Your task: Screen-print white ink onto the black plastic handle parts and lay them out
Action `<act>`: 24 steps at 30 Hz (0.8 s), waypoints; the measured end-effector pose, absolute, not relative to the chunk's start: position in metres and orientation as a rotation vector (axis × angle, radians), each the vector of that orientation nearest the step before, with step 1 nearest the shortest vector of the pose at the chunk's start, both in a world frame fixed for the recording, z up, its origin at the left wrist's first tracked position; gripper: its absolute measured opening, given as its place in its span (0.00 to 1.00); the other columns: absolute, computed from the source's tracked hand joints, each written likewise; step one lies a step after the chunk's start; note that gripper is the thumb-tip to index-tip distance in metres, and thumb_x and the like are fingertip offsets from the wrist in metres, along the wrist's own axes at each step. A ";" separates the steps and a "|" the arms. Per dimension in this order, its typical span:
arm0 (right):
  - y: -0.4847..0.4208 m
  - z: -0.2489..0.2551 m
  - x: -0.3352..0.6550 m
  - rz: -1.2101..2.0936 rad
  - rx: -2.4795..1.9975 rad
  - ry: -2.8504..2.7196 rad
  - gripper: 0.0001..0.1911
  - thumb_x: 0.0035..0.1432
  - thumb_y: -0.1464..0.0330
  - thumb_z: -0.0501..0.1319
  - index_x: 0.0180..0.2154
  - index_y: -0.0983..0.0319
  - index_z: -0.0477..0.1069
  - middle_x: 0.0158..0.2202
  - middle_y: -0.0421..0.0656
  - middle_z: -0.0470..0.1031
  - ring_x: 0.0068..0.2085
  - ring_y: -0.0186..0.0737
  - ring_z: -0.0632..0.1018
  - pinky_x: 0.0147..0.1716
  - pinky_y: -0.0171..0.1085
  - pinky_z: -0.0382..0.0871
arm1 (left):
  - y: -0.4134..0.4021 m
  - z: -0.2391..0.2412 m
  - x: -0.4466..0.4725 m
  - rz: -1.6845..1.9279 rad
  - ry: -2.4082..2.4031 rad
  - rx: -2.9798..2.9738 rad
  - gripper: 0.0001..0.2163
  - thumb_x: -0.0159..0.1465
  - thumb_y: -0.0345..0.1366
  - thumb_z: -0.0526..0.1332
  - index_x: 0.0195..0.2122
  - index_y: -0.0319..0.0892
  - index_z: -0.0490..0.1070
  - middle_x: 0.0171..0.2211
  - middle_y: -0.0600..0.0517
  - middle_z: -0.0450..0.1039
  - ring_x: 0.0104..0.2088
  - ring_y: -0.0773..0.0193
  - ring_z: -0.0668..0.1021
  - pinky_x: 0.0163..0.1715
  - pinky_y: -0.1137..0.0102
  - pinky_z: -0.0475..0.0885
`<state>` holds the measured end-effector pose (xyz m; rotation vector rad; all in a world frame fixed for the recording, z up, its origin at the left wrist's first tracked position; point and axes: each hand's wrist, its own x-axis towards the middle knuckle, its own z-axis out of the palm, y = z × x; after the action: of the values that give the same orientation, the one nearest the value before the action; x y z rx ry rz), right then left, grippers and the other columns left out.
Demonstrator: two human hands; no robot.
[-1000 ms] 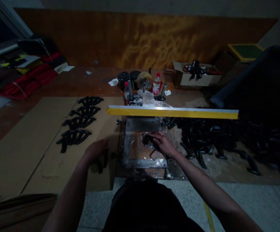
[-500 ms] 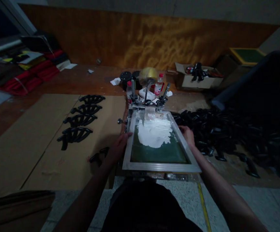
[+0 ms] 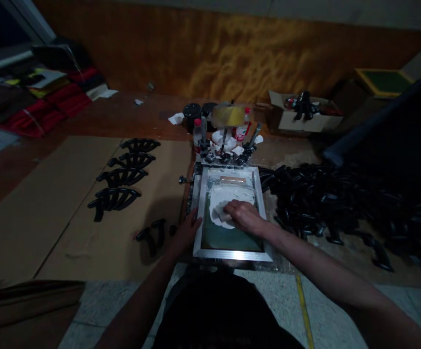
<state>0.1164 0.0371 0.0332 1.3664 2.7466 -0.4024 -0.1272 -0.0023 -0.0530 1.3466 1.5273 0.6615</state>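
Observation:
A silver-framed printing screen (image 3: 232,255) lies in front of me, its green mesh partly covered with white ink (image 3: 244,194). My left hand (image 3: 189,230) is closed at the frame's left edge; part of its fingers is hidden. Over the mesh, my right hand (image 3: 244,215) grips a small pale scraper (image 3: 222,212) whose lower part sits in the ink. A wooden strip (image 3: 232,180) rests near the screen's far end. Beside my left forearm, a few black curved plastic handles (image 3: 152,237) lie on cardboard.
Rows of black handles (image 3: 114,198) lie on the left cardboard (image 3: 75,194). A big heap of black parts (image 3: 312,198) spreads to the right. Bottles (image 3: 197,133) and clamps (image 3: 225,156) stand behind the screen. Farther back are a carton (image 3: 301,121) and red bundles (image 3: 46,109).
My right hand has left the frame's right side and moved over the mesh, now gripping the scraper. The screen looks lower and straighter. My left hand stays by the left edge.

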 end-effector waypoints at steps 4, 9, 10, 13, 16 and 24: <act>0.032 0.036 0.126 -0.474 1.220 2.819 0.11 0.55 0.75 0.59 0.39 0.60 0.75 0.39 0.45 0.78 0.41 0.43 0.76 0.37 0.36 0.64 | -0.001 -0.052 -0.126 0.704 1.517 1.361 0.24 0.65 0.43 0.57 0.61 0.40 0.66 0.59 0.42 0.71 0.60 0.53 0.72 0.60 0.59 0.65; 0.018 0.015 0.120 -0.255 1.395 2.884 0.12 0.60 0.74 0.56 0.44 0.63 0.74 0.42 0.50 0.77 0.43 0.45 0.75 0.40 0.38 0.65 | -0.002 -0.052 -0.126 0.708 1.471 1.266 0.28 0.64 0.46 0.57 0.62 0.37 0.64 0.48 0.40 0.78 0.46 0.51 0.80 0.48 0.58 0.74; 0.012 0.010 0.121 -0.270 1.346 2.908 0.14 0.60 0.75 0.56 0.46 0.63 0.74 0.44 0.51 0.77 0.43 0.45 0.75 0.40 0.38 0.66 | -0.003 -0.052 -0.126 0.708 1.472 1.256 0.28 0.64 0.46 0.57 0.63 0.37 0.63 0.48 0.40 0.78 0.44 0.51 0.80 0.47 0.58 0.74; 0.006 0.008 0.121 -0.403 1.294 2.910 0.14 0.60 0.74 0.56 0.47 0.63 0.74 0.42 0.48 0.78 0.42 0.44 0.76 0.39 0.37 0.67 | -0.004 -0.052 -0.127 0.725 1.487 1.243 0.28 0.63 0.46 0.59 0.62 0.37 0.64 0.49 0.41 0.78 0.45 0.52 0.80 0.48 0.58 0.74; 0.034 0.026 0.116 -0.448 1.539 2.865 0.18 0.63 0.69 0.57 0.54 0.60 0.71 0.46 0.47 0.78 0.46 0.44 0.77 0.41 0.37 0.68 | -0.004 -0.040 -0.129 0.716 1.462 1.230 0.30 0.62 0.48 0.59 0.63 0.38 0.63 0.43 0.43 0.80 0.40 0.54 0.81 0.42 0.61 0.76; 0.114 0.084 0.198 -0.194 2.556 2.443 0.20 0.67 0.62 0.56 0.56 0.63 0.73 0.41 0.51 0.81 0.40 0.48 0.80 0.39 0.41 0.71 | 0.011 0.047 -0.125 0.942 1.437 1.194 0.23 0.63 0.54 0.55 0.47 0.41 0.75 0.40 0.47 0.78 0.38 0.57 0.79 0.35 0.67 0.75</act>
<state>0.1976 0.1135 0.0839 2.5556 2.4435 -0.1944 -0.1251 0.0111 0.0473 1.1935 1.4374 0.9420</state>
